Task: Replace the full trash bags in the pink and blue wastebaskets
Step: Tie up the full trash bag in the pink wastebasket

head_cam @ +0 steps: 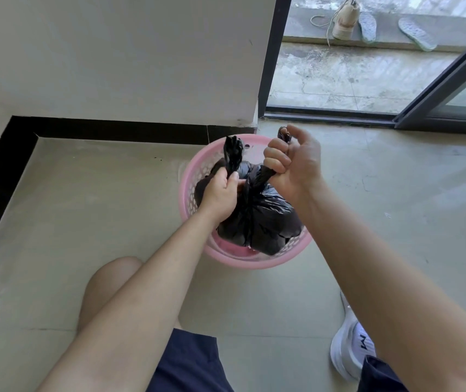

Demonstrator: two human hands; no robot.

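At the far left of my view a black skirting strip (2, 168) runs along the foot of the pale wall and turns the corner above the tiled floor (84, 210). Lower left of centre I see a bare knee (113, 281) and, below it, dark shorts (189, 363). Moving right, the left hand (220, 190) is curled tight round one twisted ear of the black trash bag (260, 222), and the tip of that ear stands up above the fist. The bag sits inside the pink wastebasket (186, 176), a round plastic basket with perforated walls that stands on the floor at the centre of the frame, close to the wall corner. The bag is bulging, its top is gathered, and it fills most of the basket; pink shows under it at the near rim. I cannot see what is in the bag. Just right of centre the right hand (291, 162) is clenched round the bag's other twisted ear, held higher than the left, with a short end poking out above the knuckles. At the lower right a white sneaker (350, 349) rests on the floor; its tongue carries a dark mark that I cannot read with certainty. At the upper right, past the dark sliding door frame (438, 80), a beige shoe (345, 21) with loose laces and two pale insoles (367, 26) lie on a concrete ledge.
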